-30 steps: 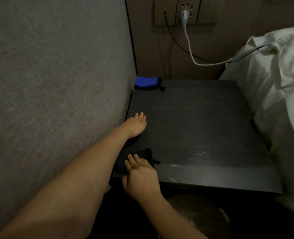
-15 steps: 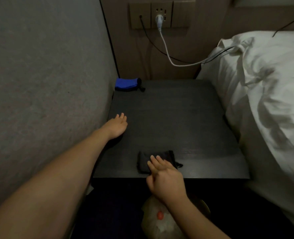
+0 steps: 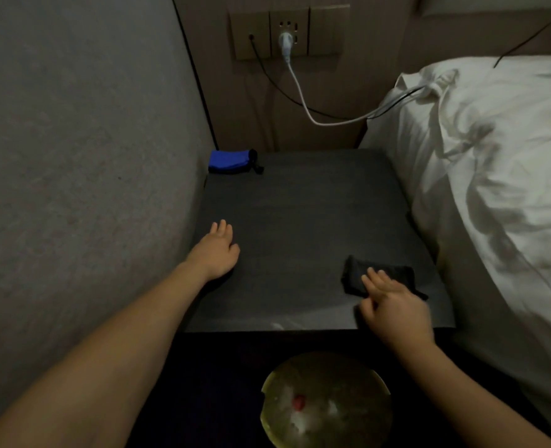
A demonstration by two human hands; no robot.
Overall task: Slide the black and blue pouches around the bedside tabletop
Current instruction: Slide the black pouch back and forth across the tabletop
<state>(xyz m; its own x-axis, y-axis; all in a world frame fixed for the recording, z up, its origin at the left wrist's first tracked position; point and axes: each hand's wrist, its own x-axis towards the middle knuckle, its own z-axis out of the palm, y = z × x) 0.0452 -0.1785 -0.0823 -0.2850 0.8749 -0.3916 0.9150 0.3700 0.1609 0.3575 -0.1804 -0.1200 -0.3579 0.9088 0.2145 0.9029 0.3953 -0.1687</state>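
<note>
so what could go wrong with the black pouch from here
The black pouch lies near the tabletop's front right corner under the right hand's straight fingers; sliding it further right or forward could tip it off, perhaps into the bin below. Its cord trails toward the bed-side edge and might snag there.

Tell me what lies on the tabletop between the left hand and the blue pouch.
Nothing: the head view shows only bare dark tabletop between the left hand and the blue pouch.
</note>
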